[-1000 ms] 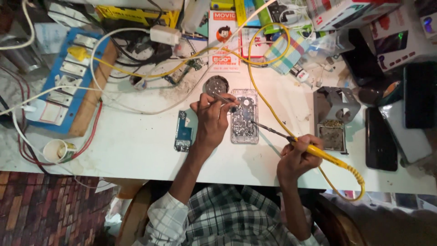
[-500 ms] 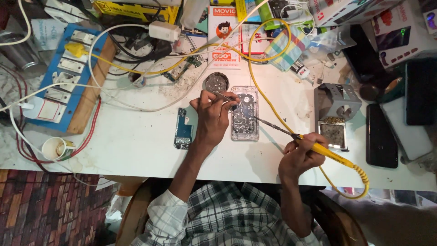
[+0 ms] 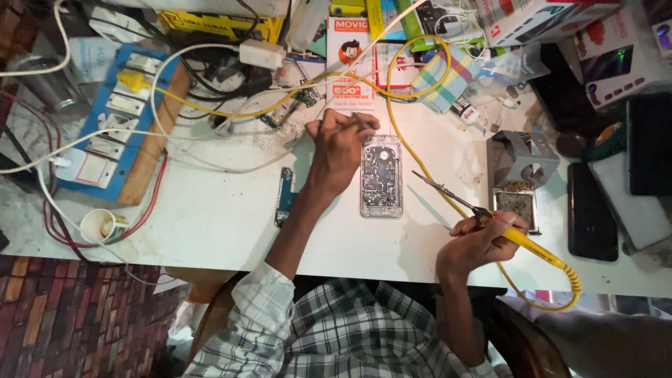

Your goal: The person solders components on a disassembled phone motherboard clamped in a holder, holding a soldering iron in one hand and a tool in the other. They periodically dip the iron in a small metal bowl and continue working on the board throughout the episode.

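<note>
White cluttered workbench [image 3: 210, 224]: opened phone [image 3: 381, 175] lies at centre. Left hand [image 3: 339, 150] rests closed on its top-left edge, whether pinching anything unclear. Right hand [image 3: 483, 241] grips yellow soldering iron [image 3: 504, 227], tip raised beside phone. Risk: hot tip touching yellow cable [image 3: 413, 140]

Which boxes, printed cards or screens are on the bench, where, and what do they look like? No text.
Printed card: top centre, beyond the left hand; white and orange with a cartoon face.
Yellow box: top left of centre, long and flat.
White and red carton: top right corner.
White box: right edge, pictures a dark device.
Dark phone: right side, screen black, lying flat.
</note>
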Demonstrator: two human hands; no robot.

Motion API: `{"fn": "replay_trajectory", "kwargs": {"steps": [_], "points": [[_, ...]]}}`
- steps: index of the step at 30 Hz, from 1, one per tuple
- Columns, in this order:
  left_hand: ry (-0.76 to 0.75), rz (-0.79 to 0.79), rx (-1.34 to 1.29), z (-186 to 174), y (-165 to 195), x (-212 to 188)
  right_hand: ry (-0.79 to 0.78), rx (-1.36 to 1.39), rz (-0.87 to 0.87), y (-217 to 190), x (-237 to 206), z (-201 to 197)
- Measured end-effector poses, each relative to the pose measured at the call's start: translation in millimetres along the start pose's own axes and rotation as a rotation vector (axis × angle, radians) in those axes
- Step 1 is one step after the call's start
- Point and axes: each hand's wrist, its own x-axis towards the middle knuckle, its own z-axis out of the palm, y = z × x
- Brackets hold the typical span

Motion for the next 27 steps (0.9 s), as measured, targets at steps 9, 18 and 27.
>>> {"fn": "replay_trajectory", "kwargs": {"steps": [9,18,27], "points": [[0.033,-0.038,0.232,-17.6,24.2,-45.7,-0.002,-0.007,0.01,5.5,-0.3,-6.7],[0.182,-0.367,0.214,-32.7,68.3,-118.9,-0.005,0.009,-0.036,2.2,0.5,-4.4],[-0.069,-0.283,-0.044,-18.2,93.4,-117.5,0.064,0.083,0.059,-1.0,-0.1,-5.6]]}}
